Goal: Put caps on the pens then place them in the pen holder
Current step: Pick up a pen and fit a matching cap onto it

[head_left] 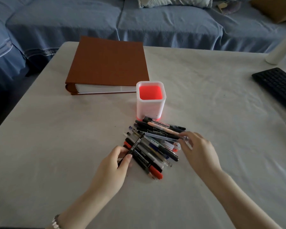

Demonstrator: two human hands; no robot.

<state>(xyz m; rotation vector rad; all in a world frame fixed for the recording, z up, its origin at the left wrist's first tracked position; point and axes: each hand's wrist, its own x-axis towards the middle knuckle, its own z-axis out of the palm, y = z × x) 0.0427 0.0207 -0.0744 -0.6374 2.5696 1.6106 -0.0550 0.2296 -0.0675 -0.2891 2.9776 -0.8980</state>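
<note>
A pile of several pens and markers [157,142] lies on the white tablecloth just in front of the pen holder [150,106], a white square cup with a red inside that stands empty. My left hand [117,164] grips a thin black pen [136,143], lifted at a slant over the pile's left side. My right hand [196,151] reaches onto the pile's right edge, its fingertips at a small clear cap [185,138]; the blur hides whether they pinch it.
A thick brown binder [109,63] lies behind the holder to the left. A black keyboard [277,85] sits at the right edge, with a white lamp base [277,53] behind it. A blue-covered sofa [139,19] runs beyond the table.
</note>
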